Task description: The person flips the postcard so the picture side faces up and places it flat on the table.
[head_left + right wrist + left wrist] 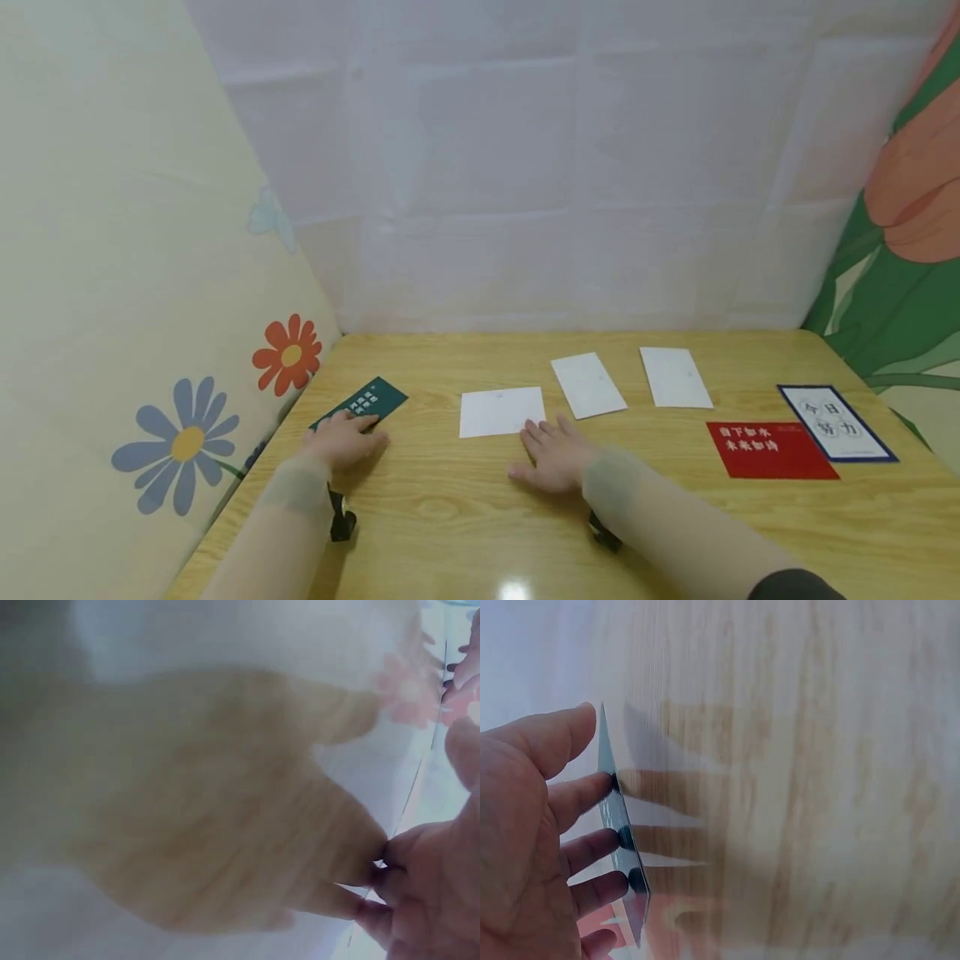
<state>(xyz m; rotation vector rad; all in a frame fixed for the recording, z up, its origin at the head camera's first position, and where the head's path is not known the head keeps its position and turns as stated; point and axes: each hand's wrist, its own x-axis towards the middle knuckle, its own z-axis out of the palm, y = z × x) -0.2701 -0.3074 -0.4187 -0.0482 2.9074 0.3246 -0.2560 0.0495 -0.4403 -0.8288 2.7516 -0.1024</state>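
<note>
A dark green card (381,395) with white lettering lies slanted at the table's left side. Resting on its near part is my left hand (342,439), palm down, covering that end. In the left wrist view the fingertips (615,885) touch the face of the card (607,761), with the thumb stretched out beside its edge. My right hand (557,455) is laid low, fingers spread, with its fingertips at the near right corner of a blank white card (491,415). From the right wrist, the fingertips (375,922) press down at the card's edge.
Two more white cards, a tilted one (588,385) and another (675,377), lie to the right. Farther right, a red card (772,454) with white characters meets a blue-bordered card (855,442). All lie on the wooden table (442,517), backed by a white cloth (480,167).
</note>
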